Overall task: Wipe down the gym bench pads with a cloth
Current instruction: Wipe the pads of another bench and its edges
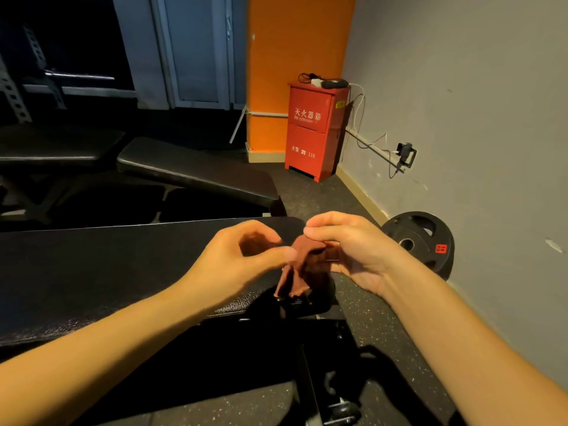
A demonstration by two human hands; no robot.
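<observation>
A small brown cloth (pixel 302 265) hangs bunched between my two hands, above the right end of the nearest black bench pad (pixel 107 272). My right hand (pixel 347 244) pinches its top fold between thumb and fingers. My left hand (pixel 242 256) curls in from the left, its thumb and fingertips touching the cloth's left side. The cloth's lower edge dangles just over the pad's corner. Behind it stands a second black bench pad (pixel 196 170), tilted, and a third dark pad (pixel 55 146) at the far left.
A red fire extinguisher box (pixel 313 130) stands by the orange column (pixel 295 50). A black weight plate (pixel 421 238) leans on the grey wall at right. Bench frame and wheels (pixel 341 410) sit on the rubber floor below. A rack (pixel 18 87) is at the far left.
</observation>
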